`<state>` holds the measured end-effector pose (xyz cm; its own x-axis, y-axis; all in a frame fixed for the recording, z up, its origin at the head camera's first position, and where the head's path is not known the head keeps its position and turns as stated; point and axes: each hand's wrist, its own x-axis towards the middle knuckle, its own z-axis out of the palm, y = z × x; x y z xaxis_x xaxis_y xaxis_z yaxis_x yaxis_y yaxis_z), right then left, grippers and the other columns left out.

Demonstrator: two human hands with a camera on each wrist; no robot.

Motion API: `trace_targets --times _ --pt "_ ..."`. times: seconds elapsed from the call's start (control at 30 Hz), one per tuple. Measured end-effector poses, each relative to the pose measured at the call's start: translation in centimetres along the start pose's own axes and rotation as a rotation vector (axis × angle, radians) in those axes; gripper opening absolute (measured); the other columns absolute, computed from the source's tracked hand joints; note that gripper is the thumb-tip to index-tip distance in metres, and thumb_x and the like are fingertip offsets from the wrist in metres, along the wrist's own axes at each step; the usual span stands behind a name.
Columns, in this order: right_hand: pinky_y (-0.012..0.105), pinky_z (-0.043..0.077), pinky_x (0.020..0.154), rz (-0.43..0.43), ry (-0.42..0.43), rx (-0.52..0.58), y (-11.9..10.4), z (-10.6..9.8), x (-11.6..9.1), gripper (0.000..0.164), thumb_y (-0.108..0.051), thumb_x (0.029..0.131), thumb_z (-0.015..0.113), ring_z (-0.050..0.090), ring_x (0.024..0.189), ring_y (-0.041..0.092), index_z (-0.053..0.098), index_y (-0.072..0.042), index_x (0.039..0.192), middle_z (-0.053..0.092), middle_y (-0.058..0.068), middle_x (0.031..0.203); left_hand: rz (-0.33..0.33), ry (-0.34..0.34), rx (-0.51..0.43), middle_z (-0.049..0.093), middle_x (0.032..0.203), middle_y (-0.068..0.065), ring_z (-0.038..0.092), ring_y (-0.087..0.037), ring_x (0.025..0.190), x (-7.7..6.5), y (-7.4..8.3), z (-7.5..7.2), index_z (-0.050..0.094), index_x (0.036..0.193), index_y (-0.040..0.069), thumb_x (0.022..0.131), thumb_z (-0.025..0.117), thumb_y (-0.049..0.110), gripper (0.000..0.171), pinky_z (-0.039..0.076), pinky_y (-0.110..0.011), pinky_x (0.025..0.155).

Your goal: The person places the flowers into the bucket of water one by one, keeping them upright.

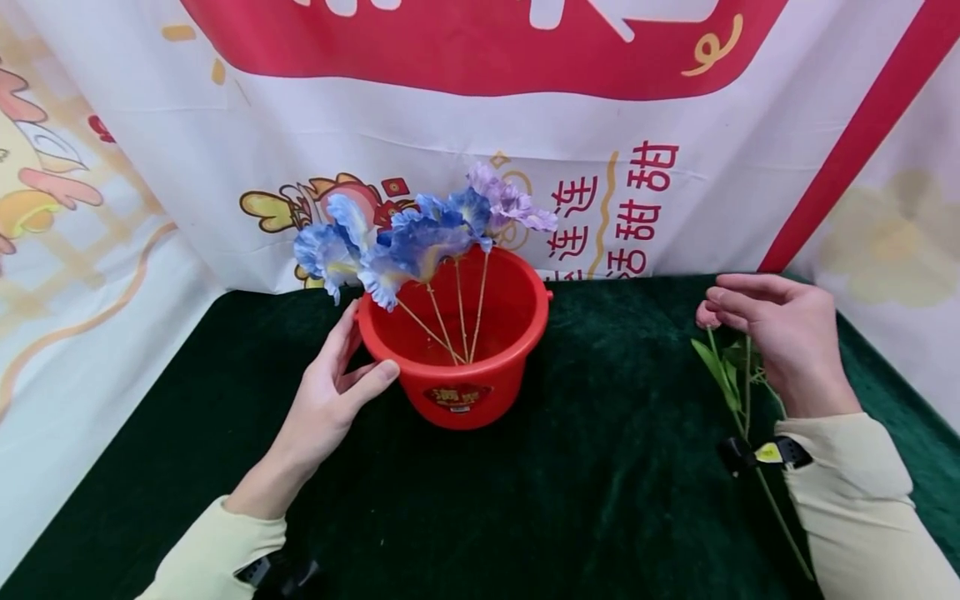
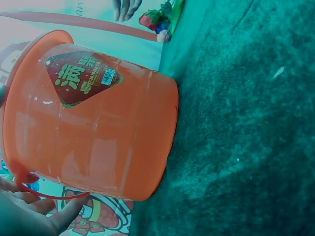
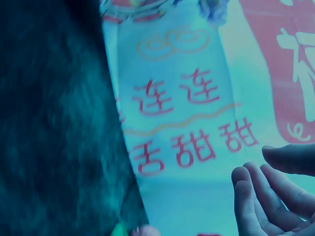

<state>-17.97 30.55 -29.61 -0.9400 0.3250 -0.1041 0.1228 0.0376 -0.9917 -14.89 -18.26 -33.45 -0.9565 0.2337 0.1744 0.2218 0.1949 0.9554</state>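
Several artificial flowers with ruffled petals, blue ones and a lilac one, stand in a red plastic bucket, their thin stems meeting at its bottom. My left hand holds the bucket at its left rim, thumb at the front and fingers round the side by the bucket's handle. Over at the right, my right hand hovers above more flowers on long green stems, its fingers loosely bent and apart from the thumb. A pink bloom shows beside its fingertips. A red rose lies there too.
Dark green velvet cloth covers the table. A white printed fabric backdrop with red lettering rises right behind the bucket, and more printed fabric borders the left side.
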Motion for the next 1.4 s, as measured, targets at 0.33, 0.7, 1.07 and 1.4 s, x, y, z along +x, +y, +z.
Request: trace_targets --times 0.33,0.7,1.07,1.4 --pt "0.014 0.061 0.075 0.034 -0.025 -0.185 1.2 -2.1 1.4 0.021 -0.042 0.083 0.087 0.078 0.084 -0.001 0.082 -0.034 0.102 0.075 -0.023 0.09 -0.004 -0.005 0.004 0.019 0.179 0.007 0.035 -0.035 0.159 -0.1 0.1 -0.1 0.007 0.172 0.026 0.111 0.055 0.026 0.078 0.048 -0.011 0.106" --pt "0.021 0.063 0.083 0.083 -0.051 -0.402 2.2 -3.0 2.1 0.032 -0.04 0.099 0.074 0.076 0.084 -0.002 0.077 -0.024 0.127 0.055 0.008 0.136 -0.006 -0.006 0.02 0.02 0.178 0.007 0.044 -0.037 0.154 -0.1 0.1 -0.2 0.006 0.172 0.028 0.111 0.055 0.027 0.078 0.049 -0.012 0.106" --pt "0.021 0.063 0.081 0.182 -0.222 -0.382 2.1 -6.6 2.9 0.02 -0.027 0.108 0.061 0.077 0.084 -0.002 0.079 -0.034 0.102 0.076 -0.024 0.085 -0.011 -0.01 0.021 0.019 0.178 0.007 0.051 -0.037 0.148 -0.1 -0.1 -0.2 0.005 0.172 0.027 0.111 0.054 0.028 0.078 0.05 -0.014 0.106" --pt "0.026 0.065 0.078 0.206 -0.125 -0.564 3.4 -6.9 3.4 0.057 -0.026 0.11 0.059 0.075 0.079 -0.003 0.048 0.011 0.151 0.074 -0.021 0.085 -0.018 -0.011 0.028 0.018 0.179 0.007 0.047 -0.033 0.152 -0.1 0.0 -0.2 0.004 0.172 0.024 0.111 0.054 0.029 0.08 0.05 -0.013 0.105"
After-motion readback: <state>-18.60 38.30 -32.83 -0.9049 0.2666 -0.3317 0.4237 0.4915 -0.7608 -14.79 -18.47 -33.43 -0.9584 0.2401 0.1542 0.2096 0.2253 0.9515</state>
